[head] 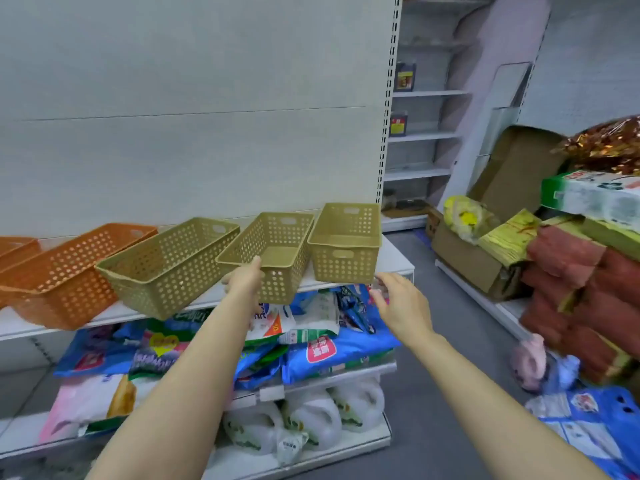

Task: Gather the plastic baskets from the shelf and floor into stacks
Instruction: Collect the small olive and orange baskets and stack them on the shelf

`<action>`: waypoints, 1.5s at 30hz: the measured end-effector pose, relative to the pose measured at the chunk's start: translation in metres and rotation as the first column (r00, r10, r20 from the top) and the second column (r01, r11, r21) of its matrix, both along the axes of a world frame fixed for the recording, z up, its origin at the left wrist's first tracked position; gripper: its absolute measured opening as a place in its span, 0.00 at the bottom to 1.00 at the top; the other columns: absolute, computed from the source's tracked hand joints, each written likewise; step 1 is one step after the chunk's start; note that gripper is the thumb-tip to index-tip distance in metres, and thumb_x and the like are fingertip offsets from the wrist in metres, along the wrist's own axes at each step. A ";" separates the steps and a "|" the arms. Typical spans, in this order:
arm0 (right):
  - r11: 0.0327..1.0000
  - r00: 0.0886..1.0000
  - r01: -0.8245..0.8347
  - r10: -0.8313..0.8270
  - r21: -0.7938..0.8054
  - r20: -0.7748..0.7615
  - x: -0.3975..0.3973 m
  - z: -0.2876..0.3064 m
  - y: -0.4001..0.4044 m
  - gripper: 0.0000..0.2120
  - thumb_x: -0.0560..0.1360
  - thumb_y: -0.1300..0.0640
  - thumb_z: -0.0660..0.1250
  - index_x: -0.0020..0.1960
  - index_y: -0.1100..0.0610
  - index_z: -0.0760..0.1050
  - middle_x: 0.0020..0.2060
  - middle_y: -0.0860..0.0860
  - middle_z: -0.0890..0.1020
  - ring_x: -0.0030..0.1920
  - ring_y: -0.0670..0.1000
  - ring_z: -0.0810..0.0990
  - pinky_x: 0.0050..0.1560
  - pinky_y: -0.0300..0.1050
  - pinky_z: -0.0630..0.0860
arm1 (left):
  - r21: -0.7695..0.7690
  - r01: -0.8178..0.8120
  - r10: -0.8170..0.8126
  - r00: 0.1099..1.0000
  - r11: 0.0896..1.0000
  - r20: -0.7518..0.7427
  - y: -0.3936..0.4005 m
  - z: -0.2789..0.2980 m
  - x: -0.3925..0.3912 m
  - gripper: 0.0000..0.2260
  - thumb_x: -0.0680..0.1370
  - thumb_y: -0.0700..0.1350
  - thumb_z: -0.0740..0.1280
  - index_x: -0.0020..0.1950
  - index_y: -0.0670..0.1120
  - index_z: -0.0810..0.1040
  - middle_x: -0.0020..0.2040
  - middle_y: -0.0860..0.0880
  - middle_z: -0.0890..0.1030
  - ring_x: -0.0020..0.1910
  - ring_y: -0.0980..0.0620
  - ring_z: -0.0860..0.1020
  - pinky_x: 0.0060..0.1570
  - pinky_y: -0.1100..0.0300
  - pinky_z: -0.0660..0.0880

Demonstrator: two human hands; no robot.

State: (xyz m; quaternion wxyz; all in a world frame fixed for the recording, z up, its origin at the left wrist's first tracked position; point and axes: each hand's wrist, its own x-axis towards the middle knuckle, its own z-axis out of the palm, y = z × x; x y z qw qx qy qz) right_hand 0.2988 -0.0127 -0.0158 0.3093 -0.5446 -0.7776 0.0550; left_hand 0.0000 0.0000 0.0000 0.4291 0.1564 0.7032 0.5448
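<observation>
Five perforated plastic baskets are sitting in a row along the white shelf, most of them overhanging its front edge. At the right end, an olive basket is standing square near the shelf's right corner. Just beside it on the left, a second olive basket is sitting slightly turned, and the left hand is gripping the near rim of this one, thumb tip showing over the rim and the fingers hidden beneath and behind the end wall. Left of that, a larger olive basket is lying angled, its near corner jutting past the front edge. Further left, an orange basket is touching it side to side, and only a sliver of another orange basket is showing at the frame's left border. The right hand is hovering below the right-end basket's near lower corner, fingers spread loosely and wide, holding nothing; fingertips are blurred, so contact with the shelf's front edge cannot be told. On the lower shelves, blue and white packaged bags are lying piled, with white plastic jugs standing at the bottom level. To the right, across the grey floor, cardboard boxes and red wrapped bundles are stacked against a low shelf.
</observation>
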 end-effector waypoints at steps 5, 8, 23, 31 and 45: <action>0.998 0.999 0.036 -0.034 0.057 -0.036 -0.005 0.003 0.051 0.16 0.79 0.53 0.63 0.65 0.57 0.74 0.57 0.52 0.80 0.57 0.54 0.78 0.48 0.49 0.74 | 0.024 -0.199 0.196 0.978 0.980 0.071 0.047 -0.032 -0.016 0.51 0.68 0.61 0.70 0.80 0.50 0.42 0.77 0.41 0.62 0.68 0.36 0.72 0.58 0.33 0.74; 0.989 0.992 0.094 -0.084 0.114 -0.092 -0.009 0.005 0.087 0.17 0.79 0.53 0.63 0.66 0.57 0.74 0.57 0.53 0.80 0.58 0.55 0.77 0.49 0.51 0.75 | 0.077 -0.250 0.245 0.967 0.965 0.069 0.042 -0.009 0.003 0.36 0.79 0.51 0.63 0.79 0.45 0.45 0.73 0.42 0.63 0.62 0.38 0.75 0.46 0.32 0.79; 0.892 0.881 0.316 -0.402 -0.324 -0.249 -0.056 0.021 0.180 0.14 0.77 0.61 0.58 0.62 0.59 0.72 0.42 0.57 0.80 0.40 0.59 0.78 0.37 0.49 0.75 | 0.347 -0.023 0.006 0.999 0.937 0.051 0.071 0.085 -0.031 0.16 0.80 0.39 0.58 0.67 0.38 0.71 0.57 0.38 0.80 0.47 0.40 0.81 0.29 0.40 0.81; 0.850 0.771 0.273 -0.474 -0.451 -0.425 -0.127 0.019 0.145 0.33 0.79 0.58 0.62 0.76 0.68 0.50 0.71 0.63 0.68 0.64 0.61 0.74 0.57 0.49 0.72 | 0.341 0.146 -0.135 0.989 0.929 -0.056 0.078 0.130 -0.024 0.06 0.80 0.37 0.57 0.49 0.42 0.73 0.43 0.43 0.78 0.40 0.42 0.80 0.32 0.40 0.82; 0.875 0.753 0.458 -0.477 -0.159 -0.454 -0.074 0.043 0.193 0.22 0.80 0.54 0.62 0.72 0.58 0.66 0.65 0.57 0.75 0.69 0.57 0.68 0.58 0.53 0.71 | 0.194 0.375 -0.351 0.925 0.907 -0.147 0.108 0.152 -0.056 0.07 0.80 0.40 0.59 0.51 0.39 0.75 0.52 0.38 0.79 0.45 0.28 0.82 0.35 0.34 0.80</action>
